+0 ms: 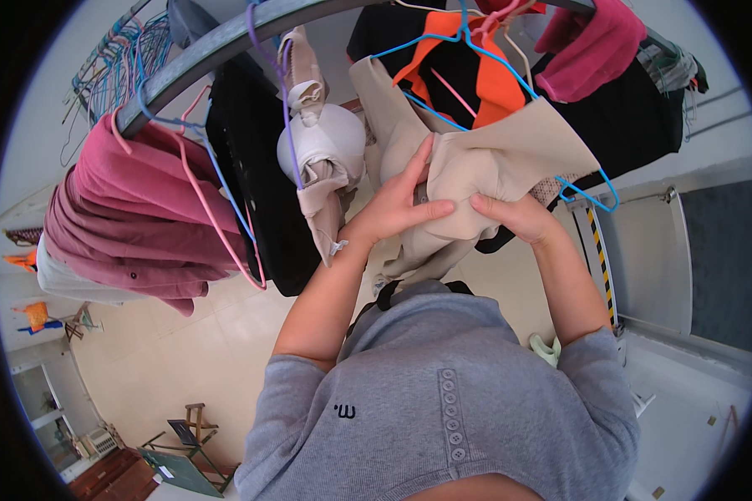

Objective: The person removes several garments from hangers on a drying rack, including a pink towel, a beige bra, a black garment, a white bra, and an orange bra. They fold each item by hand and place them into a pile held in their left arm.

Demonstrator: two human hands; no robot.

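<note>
A beige bra (pixel 468 171) with wide straps hangs from a blue hanger (pixel 595 199) in front of me. My left hand (pixel 403 200) grips its left part, thumb in front and the other fingers partly behind the fabric. On the right, my right hand (pixel 520 217) pinches the same fabric, with its thumb on the front and its fingers hidden behind. Both thumbs point toward each other across the cup. Close beside my left forearm, another beige bra (pixel 322 154) with a pale rounded cup hangs on a purple hanger (pixel 288 108).
A curved metal rail (pixel 217 54) runs overhead. Pink and mauve clothes (pixel 134 213), a black garment (pixel 255 184) and an orange garment (pixel 501 83) hang from it. Many bare hangers (pixel 129 63) cluster at far left. A folding chair (pixel 192 434) stands on the floor below.
</note>
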